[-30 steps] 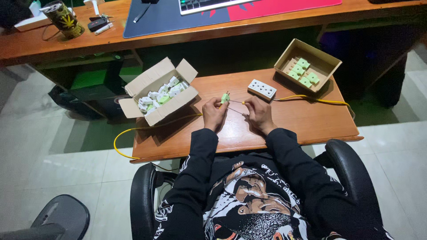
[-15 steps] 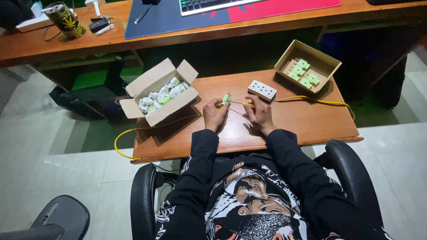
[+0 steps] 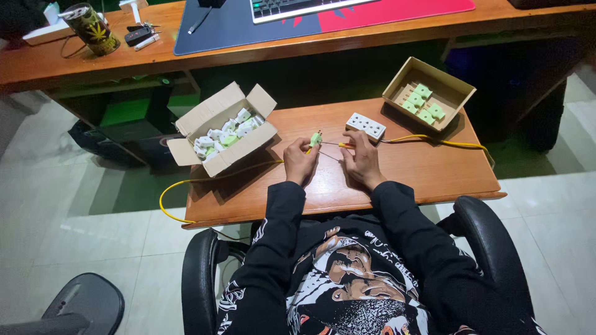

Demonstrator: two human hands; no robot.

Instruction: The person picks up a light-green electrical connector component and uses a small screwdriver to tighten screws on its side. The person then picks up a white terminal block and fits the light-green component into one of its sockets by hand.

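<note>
The person sits in a black chair [image 3: 484,229] at a small wooden table [image 3: 422,174] on a pale tiled floor [image 3: 74,236]. The left hand [image 3: 300,162] pinches a small green part [image 3: 316,138] above the table. The right hand [image 3: 362,160] closes on a thin screwdriver [image 3: 343,145] aimed at that part. A white socket block [image 3: 365,125] lies just beyond the hands. An open box of white and green parts [image 3: 225,131] stands at the left, a shallow box [image 3: 428,93] at the right. A yellow cable [image 3: 186,186] runs over the table. Behind is a long wooden desk [image 3: 186,62].
</note>
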